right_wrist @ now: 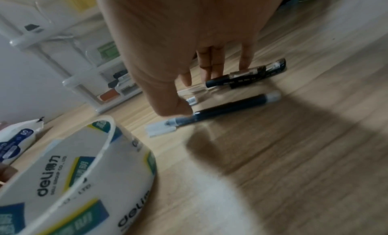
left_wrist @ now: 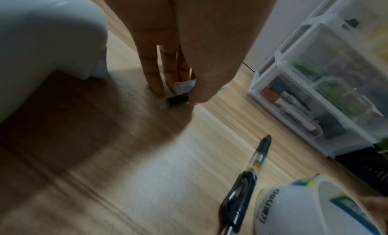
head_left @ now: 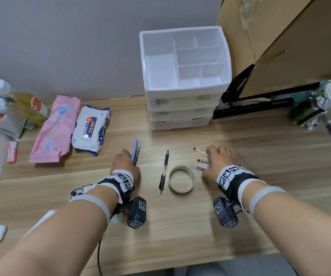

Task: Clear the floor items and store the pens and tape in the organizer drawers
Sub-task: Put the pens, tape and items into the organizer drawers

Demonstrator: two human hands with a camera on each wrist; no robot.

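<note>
Head view is showing the left hand [head_left: 125, 163] gripping two slim blue pens [head_left: 136, 152] on the wood-grain floor [head_left: 180, 226]. Right hand [head_left: 217, 161] is reaching down over three scattered pens [head_left: 200, 160], fingertips touching them, though whether it is grasping any is unclear. Between the hands, a black click pen [head_left: 164, 172] is lying beside a white tape roll [head_left: 181, 178], near the white plastic drawer organizer [head_left: 184, 80].

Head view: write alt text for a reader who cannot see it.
Two hands gather pens on a wooden floor: the left hand grips two pens, the right hand reaches over three more. A black pen and tape roll lie between them.
</note>
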